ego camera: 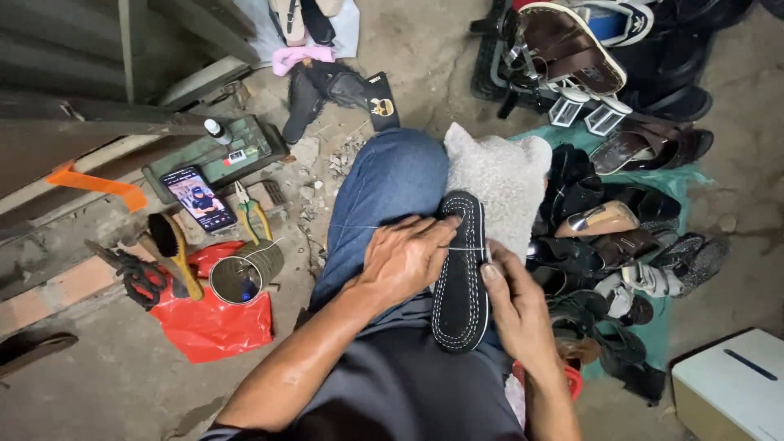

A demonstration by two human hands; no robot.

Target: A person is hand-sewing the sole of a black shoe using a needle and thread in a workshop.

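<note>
Left hand point(404, 257) presses the black white-stitched shoe sole point(461, 273) onto the lap; right hand point(514, 302) fingers pinch its edge, crowded by the heap of dark shoes point(608, 245).

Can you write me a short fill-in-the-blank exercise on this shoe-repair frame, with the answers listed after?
1. Both hands hold a black shoe sole edged with ____ stitching.
2. The sole rests on the person's lap, over blue ____.
3. Left of the person, an open tin can lies on a ____ plastic bag.
4. The left hand lies on the sole; the right hand pulls a thin ____ across it.

Missing words: white; jeans; red; thread
</note>
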